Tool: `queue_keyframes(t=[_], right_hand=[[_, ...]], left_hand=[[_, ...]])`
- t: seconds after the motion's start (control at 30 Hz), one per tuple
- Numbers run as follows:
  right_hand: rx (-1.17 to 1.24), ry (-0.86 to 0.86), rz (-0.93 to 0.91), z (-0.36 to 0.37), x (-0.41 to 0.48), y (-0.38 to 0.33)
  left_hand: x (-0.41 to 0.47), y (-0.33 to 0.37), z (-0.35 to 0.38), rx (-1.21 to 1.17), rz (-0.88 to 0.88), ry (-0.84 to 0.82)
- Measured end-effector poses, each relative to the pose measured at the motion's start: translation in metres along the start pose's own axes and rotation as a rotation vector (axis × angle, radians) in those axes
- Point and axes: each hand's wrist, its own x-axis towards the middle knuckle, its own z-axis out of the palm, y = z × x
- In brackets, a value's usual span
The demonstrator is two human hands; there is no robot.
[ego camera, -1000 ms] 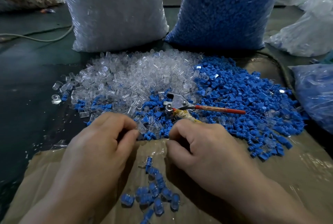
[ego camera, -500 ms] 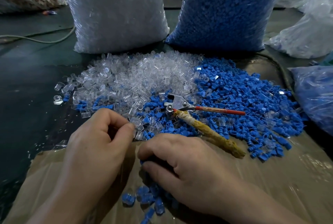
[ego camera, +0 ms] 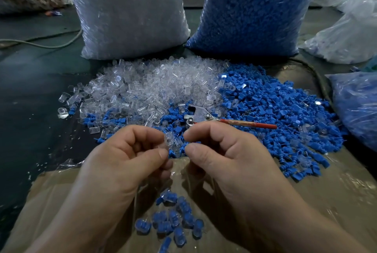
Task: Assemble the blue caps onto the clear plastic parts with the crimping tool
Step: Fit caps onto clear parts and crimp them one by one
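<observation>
My left hand (ego camera: pixel 126 161) pinches a clear plastic part (ego camera: pixel 169 140) between thumb and forefinger. My right hand (ego camera: pixel 228 161) faces it, its fingers curled, with thumb and forefinger pinching what looks like a small blue cap (ego camera: pixel 184 147). Just behind my right hand the crimping tool (ego camera: pixel 201 114) lies on the parts, its red handle (ego camera: pixel 255 125) pointing right; its other handle is hidden by my hand. A heap of loose clear parts (ego camera: pixel 159 83) lies at the centre, and loose blue caps (ego camera: pixel 271 110) spread to the right. Several assembled blue-and-clear pieces (ego camera: pixel 173 222) lie below my hands.
A big sack of clear parts (ego camera: pixel 126 12) and a big sack of blue caps (ego camera: pixel 253 8) stand behind the heaps. More plastic bags (ego camera: pixel 346 34) sit at the right, with a bag of blue parts (ego camera: pixel 357 106) at the right edge. Brown taped cardboard (ego camera: pixel 326 191) covers the near surface.
My right hand dipped down left over the assembled pieces, then rose back up to face my left hand. It now hides the tool's wrapped handle again.
</observation>
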Motion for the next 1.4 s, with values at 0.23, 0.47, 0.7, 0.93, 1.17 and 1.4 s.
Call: queue_keyframes(t=[0.23,0.47,0.7,0.93,1.17,1.4], right_hand=[[0.317,-0.054,0.117,0.004,0.002,0.001],[-0.232,0.075,-0.098,0.003,-0.001,0.001],[-0.577,0.124,-0.392,0.006,0.002,0.005],[-0.623,0.152,-0.451,0.007,0.001,0.004],[-0.607,0.172,-0.505,0.007,0.0,0.001],[-0.666,0.08,-0.531,0.009,-0.001,0.002]], left_hand=[[-0.001,0.007,0.002,0.081,-0.004,0.044],[-0.006,0.009,0.01,0.145,0.046,0.017],[-0.007,0.006,0.014,0.137,0.048,-0.051],[-0.009,0.002,0.013,0.218,0.097,-0.058],[-0.01,0.003,0.009,0.363,0.173,-0.017],[-0.01,0.003,0.009,0.391,0.21,-0.056]])
